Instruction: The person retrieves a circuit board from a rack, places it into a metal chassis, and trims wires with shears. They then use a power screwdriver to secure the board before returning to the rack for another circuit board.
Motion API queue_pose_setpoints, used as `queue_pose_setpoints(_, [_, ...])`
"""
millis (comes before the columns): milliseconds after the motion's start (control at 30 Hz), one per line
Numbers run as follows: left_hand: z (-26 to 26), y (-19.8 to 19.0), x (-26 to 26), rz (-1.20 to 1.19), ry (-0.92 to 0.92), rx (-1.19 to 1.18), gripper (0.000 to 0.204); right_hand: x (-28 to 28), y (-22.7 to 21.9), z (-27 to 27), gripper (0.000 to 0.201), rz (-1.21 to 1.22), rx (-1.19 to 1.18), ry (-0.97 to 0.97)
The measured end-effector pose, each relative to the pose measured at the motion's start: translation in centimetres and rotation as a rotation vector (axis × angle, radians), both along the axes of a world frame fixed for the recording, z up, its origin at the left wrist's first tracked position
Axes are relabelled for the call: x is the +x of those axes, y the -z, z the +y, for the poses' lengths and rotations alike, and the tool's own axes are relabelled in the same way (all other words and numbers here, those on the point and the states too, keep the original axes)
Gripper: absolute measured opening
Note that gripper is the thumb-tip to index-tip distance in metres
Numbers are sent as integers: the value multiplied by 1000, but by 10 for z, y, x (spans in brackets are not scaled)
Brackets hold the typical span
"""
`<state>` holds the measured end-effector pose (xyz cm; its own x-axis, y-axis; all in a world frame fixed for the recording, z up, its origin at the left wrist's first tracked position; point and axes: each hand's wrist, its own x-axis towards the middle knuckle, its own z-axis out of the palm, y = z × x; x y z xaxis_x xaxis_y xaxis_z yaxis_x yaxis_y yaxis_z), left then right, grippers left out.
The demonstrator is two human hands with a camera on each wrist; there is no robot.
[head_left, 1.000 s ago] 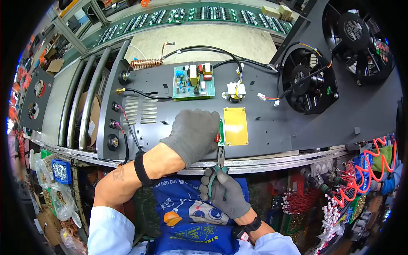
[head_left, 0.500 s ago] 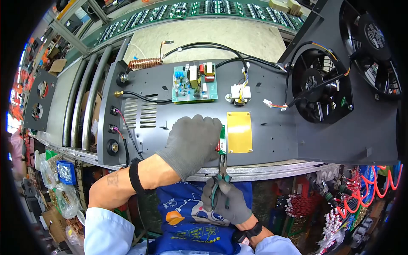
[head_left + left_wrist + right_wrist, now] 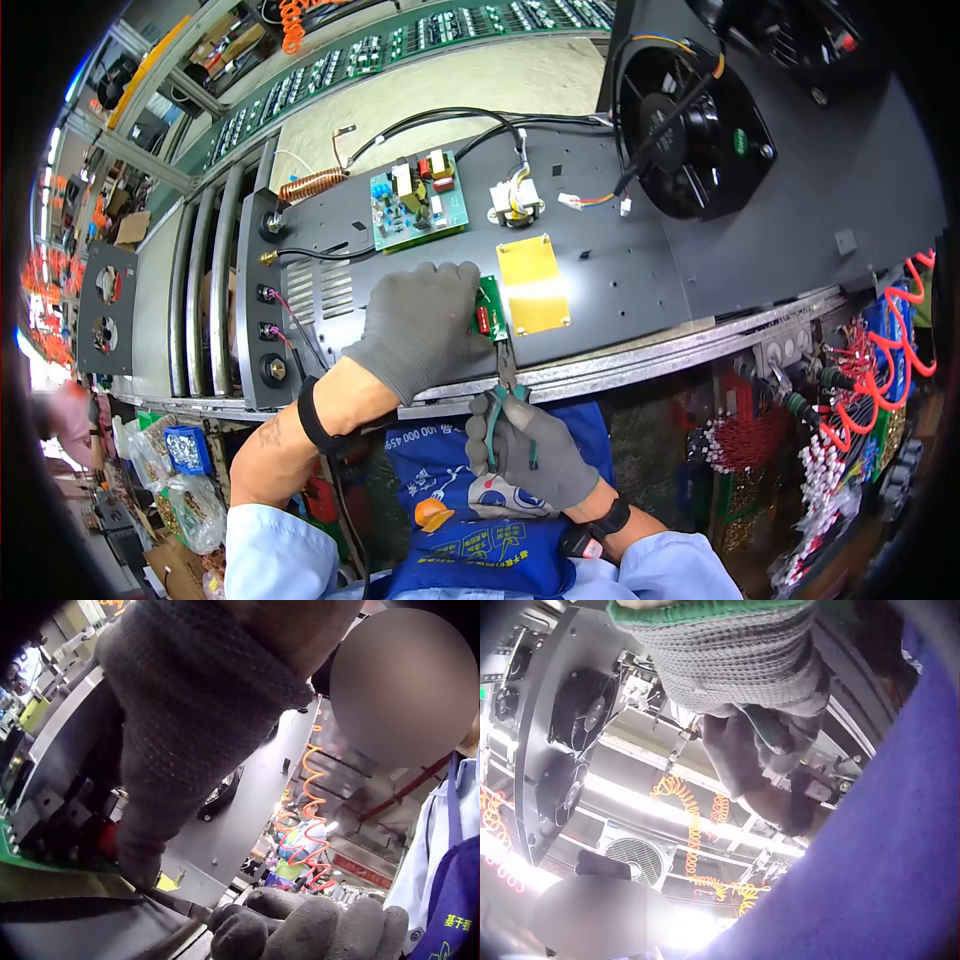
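Note:
A grey-gloved left hand [image 3: 418, 325] holds a small green circuit board [image 3: 492, 308] with red parts at the front of a dark metal panel [image 3: 620, 270]; its fingertips are partly hidden. The gloved right hand [image 3: 535, 450] grips green-handled pliers [image 3: 507, 385], whose jaws touch or nearly touch the board's near end. Beside the board lies a yellow plate [image 3: 534, 285] with small posts at its corners. In the left wrist view, the left hand [image 3: 180, 727] is close to the board's edge, with the right hand [image 3: 315, 926] around the pliers.
A larger circuit board [image 3: 420, 215], a transformer [image 3: 517, 203] and black cables are on the panel. Fans [image 3: 690, 135] stand at the right. Metal rollers [image 3: 208, 300] lie left of the panel, and a red coiled hose [image 3: 890, 350] hangs at the right.
The head view has shifted and tilted, so the panel appears rotated. More of the small board shows beside the left hand. Both hands keep their holds.

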<state>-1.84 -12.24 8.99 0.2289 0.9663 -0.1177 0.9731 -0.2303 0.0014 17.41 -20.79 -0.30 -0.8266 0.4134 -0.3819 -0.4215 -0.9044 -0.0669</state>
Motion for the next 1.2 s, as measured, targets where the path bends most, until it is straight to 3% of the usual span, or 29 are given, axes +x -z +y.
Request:
queue_pose_setpoints(133, [0, -1, 0, 16, -9, -26, 48, 2, 6, 2, 34, 80, 23, 27])
queue_pose_setpoints(267, [1, 3, -5, 4, 58, 3, 44, 12, -4, 11, 30, -54, 76, -47])
queue_pose_setpoints(500, [-8, 11, -9, 4, 121, 53, 47, 17, 3, -8, 44, -197, 169, -88])
queue_pose_setpoints(667, [-2, 6, -8, 28, 120, 28, 47, 21, 10, -15, 48, -168, 233, -64])
queue_pose_setpoints(800, [-5, 3, -6, 86, 97, 43, 46, 23, 11, -7, 46, -194, 283, -86])
queue_pose_setpoints(1200, [-4, 11, -14, -61, 77, 64, 43, 47, 3, 40, 40, -176, 333, -275])
